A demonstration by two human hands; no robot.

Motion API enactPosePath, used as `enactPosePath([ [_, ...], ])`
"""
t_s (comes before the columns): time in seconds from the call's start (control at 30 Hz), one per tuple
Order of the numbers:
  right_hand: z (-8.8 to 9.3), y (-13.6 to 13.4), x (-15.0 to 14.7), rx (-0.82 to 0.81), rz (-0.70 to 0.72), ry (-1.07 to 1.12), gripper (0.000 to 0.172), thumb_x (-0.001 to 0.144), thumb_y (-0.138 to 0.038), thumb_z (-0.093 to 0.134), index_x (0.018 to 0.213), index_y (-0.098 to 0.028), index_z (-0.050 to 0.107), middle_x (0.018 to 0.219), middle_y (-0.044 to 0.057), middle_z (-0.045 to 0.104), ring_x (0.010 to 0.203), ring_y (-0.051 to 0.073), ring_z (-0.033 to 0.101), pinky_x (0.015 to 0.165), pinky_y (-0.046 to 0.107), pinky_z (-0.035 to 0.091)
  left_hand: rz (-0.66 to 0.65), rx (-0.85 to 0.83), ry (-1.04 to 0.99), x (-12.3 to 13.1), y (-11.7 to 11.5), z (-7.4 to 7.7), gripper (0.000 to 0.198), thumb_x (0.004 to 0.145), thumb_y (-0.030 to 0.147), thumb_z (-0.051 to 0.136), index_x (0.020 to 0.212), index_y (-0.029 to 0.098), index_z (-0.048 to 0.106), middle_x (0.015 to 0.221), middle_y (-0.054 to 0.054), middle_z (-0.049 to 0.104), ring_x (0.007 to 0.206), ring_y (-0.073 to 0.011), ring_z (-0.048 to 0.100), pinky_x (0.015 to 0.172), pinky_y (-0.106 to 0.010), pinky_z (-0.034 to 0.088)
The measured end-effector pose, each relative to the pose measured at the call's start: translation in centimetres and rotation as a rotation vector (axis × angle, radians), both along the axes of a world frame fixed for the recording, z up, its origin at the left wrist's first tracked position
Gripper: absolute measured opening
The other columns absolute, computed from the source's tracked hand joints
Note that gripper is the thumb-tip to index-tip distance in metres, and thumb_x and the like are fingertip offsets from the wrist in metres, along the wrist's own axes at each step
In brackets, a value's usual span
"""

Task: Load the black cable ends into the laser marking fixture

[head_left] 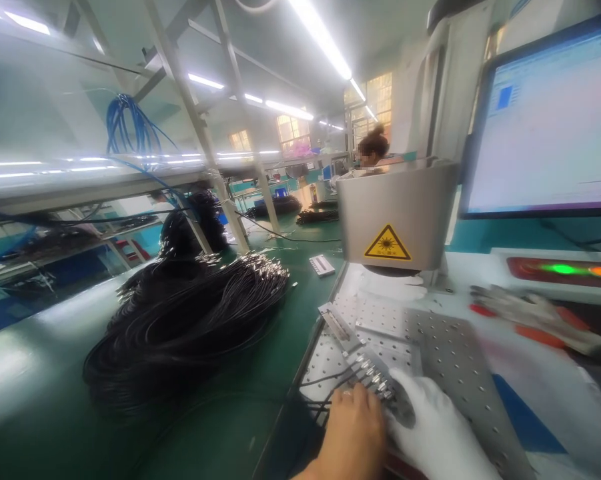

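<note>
Metal fixture [365, 365] touched at 6 o'clock by left hand [354, 433], right hand [437, 437]; grip closure cannot be told; one cable bundle [190, 320] at 9.

A green bench [260, 320] carries a big coil of black cables [190, 320], left of the left hand [353, 433]. A perforated metal plate [445, 353] lies under the right hand [440, 433], and a small white block [322, 265] sits well beyond both.

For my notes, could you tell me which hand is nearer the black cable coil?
Left. The left hand sits right of the coil; the gloved right hand lies farther right.
</note>
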State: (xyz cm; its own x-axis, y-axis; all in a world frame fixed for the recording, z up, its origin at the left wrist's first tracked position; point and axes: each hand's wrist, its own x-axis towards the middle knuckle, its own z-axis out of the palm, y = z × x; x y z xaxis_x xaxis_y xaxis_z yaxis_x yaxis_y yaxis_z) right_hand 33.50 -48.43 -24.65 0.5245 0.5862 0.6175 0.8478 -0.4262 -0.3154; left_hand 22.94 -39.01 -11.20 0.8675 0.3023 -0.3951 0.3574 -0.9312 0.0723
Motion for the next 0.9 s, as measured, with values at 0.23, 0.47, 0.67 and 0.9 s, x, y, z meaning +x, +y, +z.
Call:
enactPosePath([
  [0.23,-0.5,-0.1,0.3,0.036,-0.004,-0.078,0.037,0.087,-0.032,0.041,0.12,-0.02,0.051,0.096,0.01,0.06,0.081,0.025,0.064,0.067,0.035,0.055,-0.069,0.023,-0.031,0.3,0.0,-1.4,0.035,0.093,0.011,0.036,0.118,0.005,0.059,0.117,-0.021,0.062,0.112,-0.033,0.06,0.101,-0.051,0.048],
  [0.47,2.0,-0.7,0.4,0.08,0.067,-0.335,0.027,0.087,-0.023,0.038,0.097,-0.024,0.064,0.099,0.005,0.067,0.083,0.02,0.065,0.065,0.029,0.056,-0.116,0.018,-0.066,0.1,0.8,-1.8,0.026,0.091,0.01,0.042,0.108,0.008,0.061,0.111,-0.015,0.065,0.107,-0.0284,0.063,0.098,-0.043,0.052],
  [0.67,2.4,-1.0,0.4,0.025,0.106,-0.37,0.033,0.09,-0.021,0.038,0.095,-0.02,0.07,0.106,0.006,0.068,0.091,0.022,0.062,0.073,0.03,0.054,-0.354,0.313,-0.407,-0.5,1.5,-6.8,0.009,0.087,0.014,0.053,0.088,0.015,0.062,0.084,-0.007,0.067,0.073,-0.0208,0.064,0.072,-0.035,0.055],
  [0.9,1.9,-0.5,0.3,0.054,0.058,-0.428,0.038,0.09,-0.023,0.036,0.09,-0.02,0.073,0.101,0.005,0.069,0.086,0.022,0.064,0.067,0.03,0.055,-0.405,0.329,-0.475,-0.4,1.7,-7.6,0.009,0.087,0.022,0.057,0.082,0.016,0.062,0.079,-0.005,0.065,0.071,-0.0202,0.062,0.065,-0.034,0.05],
])
